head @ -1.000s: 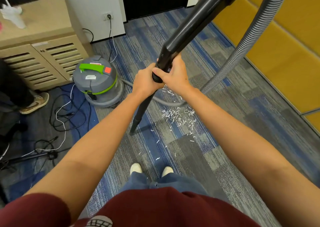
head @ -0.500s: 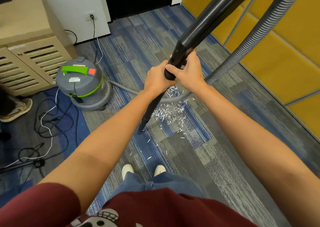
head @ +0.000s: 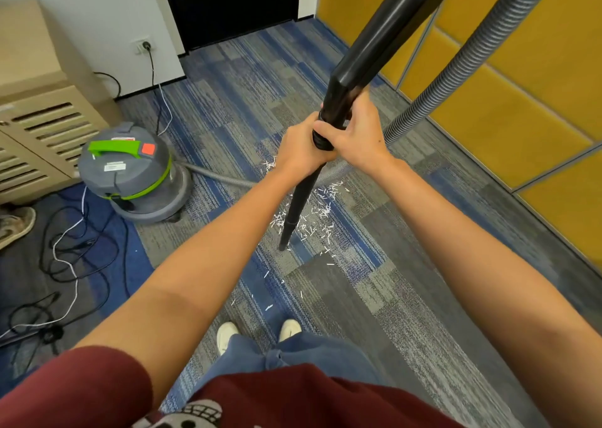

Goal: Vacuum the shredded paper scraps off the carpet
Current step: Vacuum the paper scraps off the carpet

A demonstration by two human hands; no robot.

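Observation:
Both hands grip a black vacuum wand (head: pixel 365 65) at its joint: my left hand (head: pixel 301 149) on the left side, my right hand (head: pixel 356 137) on the right. The wand slants down to a narrow nozzle tip (head: pixel 284 245) at the near left edge of a patch of white shredded paper scraps (head: pixel 317 214) on the blue-grey carpet (head: pixel 407 297). A few stray scraps (head: pixel 268 307) lie closer to my feet. A grey ribbed hose (head: pixel 456 65) loops from the wand's top down to the floor.
The grey canister vacuum (head: pixel 128 173) with a green handle stands at left, plugged into a wall socket (head: pixel 143 46). Tangled cables (head: pixel 65 258) cover the floor at left beside a beige louvred cabinet (head: pixel 35 118). Yellow wall panels (head: pixel 521 101) line the right. Another person's shoe (head: pixel 14 225) shows at far left.
The nozzle tip has swung right, from the bare carpet left of the scraps to the edge of the pile. My view has turned right too, so the canister sits farther left.

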